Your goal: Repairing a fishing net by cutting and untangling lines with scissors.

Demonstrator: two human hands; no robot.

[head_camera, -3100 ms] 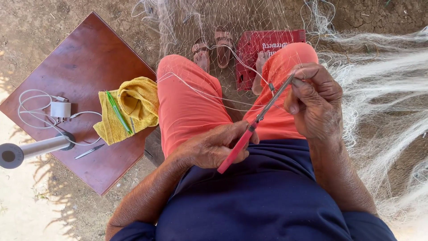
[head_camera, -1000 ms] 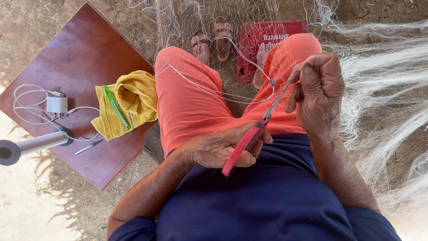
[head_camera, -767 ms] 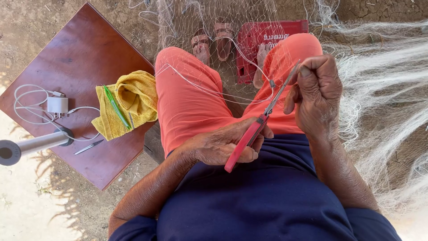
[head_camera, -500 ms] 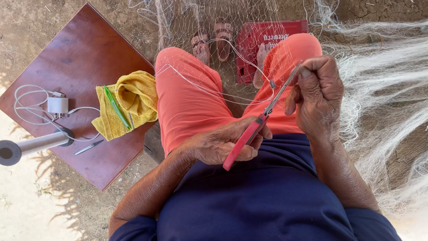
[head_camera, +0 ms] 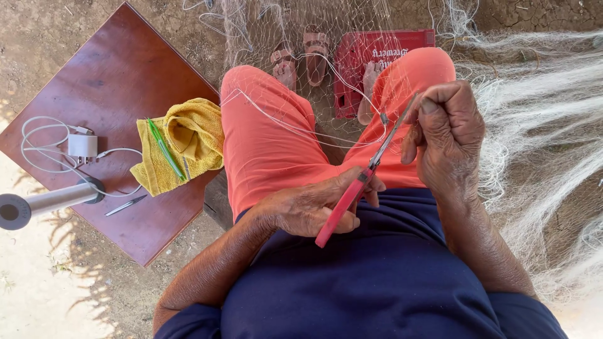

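Note:
I sit with a thin white fishing net (head_camera: 301, 56) draped over my orange-trousered knees. My left hand (head_camera: 311, 207) rests on my lap, gripping the red handles of a pair of scissors (head_camera: 358, 188). The blades point up and to the right, toward my right hand (head_camera: 449, 138). That hand is closed above my right knee, pinching a strand of the net near the blade tips. A white cord (head_camera: 314, 135) of the net loops across both thighs.
A brown square board (head_camera: 107, 69) at left carries a yellow cloth (head_camera: 188, 144) with a green netting needle (head_camera: 164, 149), a white charger and cable (head_camera: 81, 145), a small metal tool (head_camera: 125, 205) and a grey torch (head_camera: 38, 204). A red crate (head_camera: 361, 56) and sandals (head_camera: 316, 53) lie ahead; bunched net (head_camera: 540, 107) lies right.
Since three seconds ago my right hand has lifted a little with the strand. The scissors stay in my left hand at nearly the same angle.

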